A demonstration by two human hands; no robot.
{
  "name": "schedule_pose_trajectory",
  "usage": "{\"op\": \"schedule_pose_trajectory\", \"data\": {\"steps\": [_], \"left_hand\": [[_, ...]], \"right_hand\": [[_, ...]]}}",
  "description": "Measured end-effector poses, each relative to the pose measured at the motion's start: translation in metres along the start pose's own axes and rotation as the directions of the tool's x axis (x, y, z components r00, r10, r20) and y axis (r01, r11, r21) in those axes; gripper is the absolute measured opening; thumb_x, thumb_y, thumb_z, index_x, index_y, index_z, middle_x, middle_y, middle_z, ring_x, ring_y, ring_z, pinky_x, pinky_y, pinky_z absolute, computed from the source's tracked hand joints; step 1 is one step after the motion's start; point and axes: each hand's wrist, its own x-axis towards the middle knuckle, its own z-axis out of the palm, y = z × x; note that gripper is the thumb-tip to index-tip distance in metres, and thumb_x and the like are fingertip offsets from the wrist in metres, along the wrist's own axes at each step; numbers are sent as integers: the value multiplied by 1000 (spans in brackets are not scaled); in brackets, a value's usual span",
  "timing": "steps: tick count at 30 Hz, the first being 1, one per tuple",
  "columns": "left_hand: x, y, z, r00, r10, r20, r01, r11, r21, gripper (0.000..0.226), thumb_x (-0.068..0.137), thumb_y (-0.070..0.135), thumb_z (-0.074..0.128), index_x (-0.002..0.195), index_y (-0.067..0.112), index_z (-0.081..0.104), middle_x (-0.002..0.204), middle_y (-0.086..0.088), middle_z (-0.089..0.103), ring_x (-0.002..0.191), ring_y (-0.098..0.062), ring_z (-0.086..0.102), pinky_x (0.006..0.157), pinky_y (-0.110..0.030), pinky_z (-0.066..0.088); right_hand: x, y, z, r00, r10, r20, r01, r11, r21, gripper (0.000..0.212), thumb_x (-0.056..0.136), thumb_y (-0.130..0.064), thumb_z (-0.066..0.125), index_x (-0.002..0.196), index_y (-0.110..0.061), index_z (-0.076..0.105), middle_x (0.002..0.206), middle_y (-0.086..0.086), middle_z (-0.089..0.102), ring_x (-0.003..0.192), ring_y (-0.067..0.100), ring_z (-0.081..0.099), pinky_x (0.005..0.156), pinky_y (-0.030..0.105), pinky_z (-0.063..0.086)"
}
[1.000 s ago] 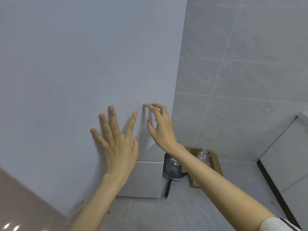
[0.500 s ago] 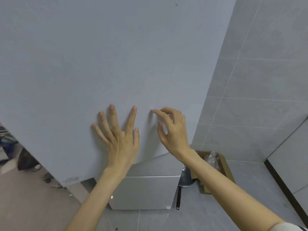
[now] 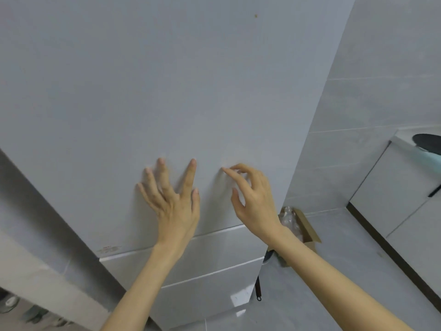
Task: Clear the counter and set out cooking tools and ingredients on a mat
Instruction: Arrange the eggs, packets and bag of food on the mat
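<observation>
A tall pale grey fridge door (image 3: 167,91) fills most of the view. My left hand (image 3: 174,204) lies flat against it with fingers spread. My right hand (image 3: 253,199) is beside it on the right, fingers loosely curled, the index fingertip touching the door, holding nothing. Two white drawer fronts (image 3: 202,266) sit below the door. No mat or ingredients are in view.
A pan handle (image 3: 258,289) pokes out on the tiled floor behind the fridge corner, next to an open cardboard box (image 3: 307,228) with clear plastic inside. White counter cabinets (image 3: 401,187) stand at the right with a dark round object (image 3: 427,140) on top.
The view has swung left and down, bringing the door more square on. Both hands stay on the door; the lower drawers and right-hand counter have come into view.
</observation>
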Motion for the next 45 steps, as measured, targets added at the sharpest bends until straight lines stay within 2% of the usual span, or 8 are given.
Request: {"op": "schedule_pose_trajectory", "data": {"steps": [5,8,12,15,17,22,30,45], "left_hand": [[-1,-1,-16,996,88,20,-87,996,-23,64,90,30,56,147,35,28,154,-13,6,143,-38,7,113,-52,12],[-2,3,-27,990,138,-6,-138,984,-110,58,87,23,59,142,32,41,154,-7,23,141,-32,18,108,-47,15],[4,22,-35,948,307,-85,-318,895,-313,41,85,12,57,125,22,60,132,-1,56,128,-29,43,99,-43,30],[10,48,-41,924,371,-93,-365,785,-501,37,82,7,59,116,19,65,114,3,66,110,-23,57,91,-35,37],[13,74,-44,906,419,-63,-379,734,-564,35,82,6,62,114,19,66,111,4,67,104,-21,57,88,-32,38],[17,154,-47,839,544,16,-388,618,-684,34,83,9,63,115,21,65,112,5,66,103,-20,58,85,-33,43],[5,291,-36,717,696,36,-384,438,-813,35,91,16,55,126,21,59,119,5,63,109,-18,56,91,-32,40],[-2,593,7,632,772,71,-305,332,-892,40,92,20,51,132,24,54,128,6,59,116,-18,52,98,-32,38]], "right_hand": [[-8,-16,-8,987,120,108,-120,993,-13,50,85,-4,59,132,-21,51,135,2,45,119,19,46,99,31,38],[-21,-22,-20,963,246,112,-250,968,23,45,88,-8,57,131,-22,52,135,-1,48,122,16,45,102,30,38],[-41,-20,-48,892,449,44,-451,889,80,42,89,-7,56,128,-22,55,128,-7,54,121,10,48,102,26,39],[-53,-14,-77,838,545,-26,-542,838,62,42,86,-3,56,125,-20,58,124,-6,57,118,11,50,97,16,40],[-63,-8,-101,811,580,-77,-580,814,28,41,85,-1,56,122,-19,60,123,-4,58,117,13,51,95,13,40],[-92,14,-163,734,652,-193,-670,742,-41,39,86,-3,56,121,-19,60,122,-6,57,116,11,51,102,35,43],[-137,70,-261,613,710,-348,-776,623,-96,38,88,-5,58,120,-24,59,118,-13,54,109,10,52,92,23,41],[-186,273,-456,569,718,-400,-820,533,-210,37,87,-9,60,122,-23,59,121,-10,55,103,11,53,91,27,44]]}}
